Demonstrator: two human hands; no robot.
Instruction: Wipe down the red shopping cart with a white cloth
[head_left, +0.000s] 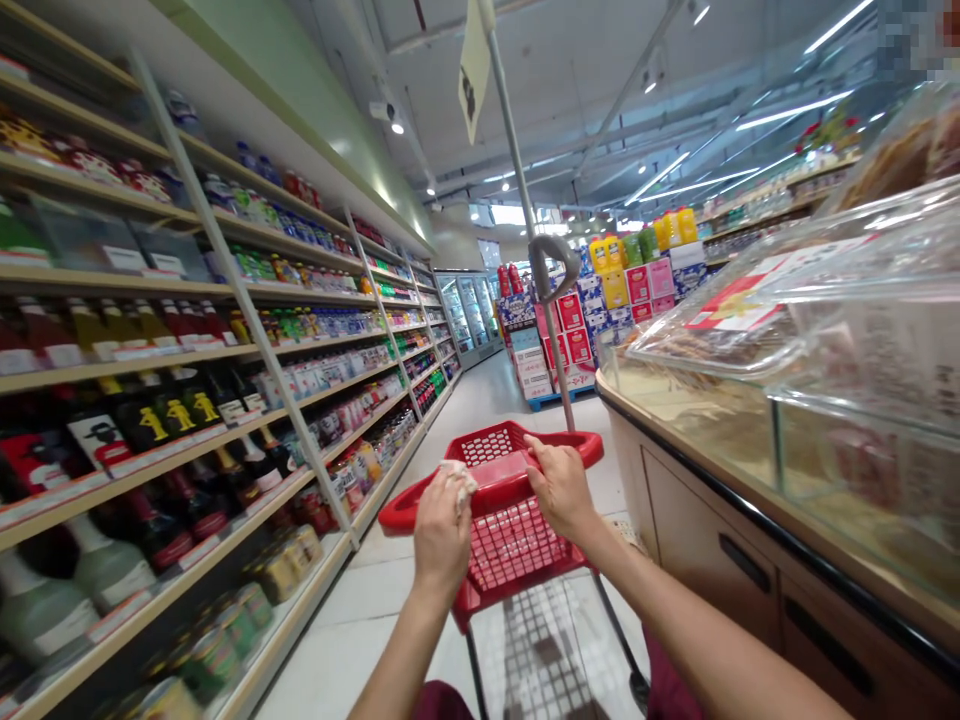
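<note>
A red plastic shopping cart (517,545) stands in front of me, its mesh basket tilted slightly in view. My left hand (442,525) rests closed on the left side of the cart's handle, with a crumpled white tissue or cloth (459,478) pinched under the fingers. On the right side, my right hand (559,485) is wrapped round the handle (506,480), thumb pointing forward along it. The inside of the basket is mostly hidden by the handle and hands.
Shelves (285,410) of bottles and cans line the left. At right stands a wooden counter (697,520) with clear plastic packs (735,320). Stacked cartons (574,330) and a grey pole (517,150) are ahead, with glass-door fridges (469,310) farther back along the tiled aisle.
</note>
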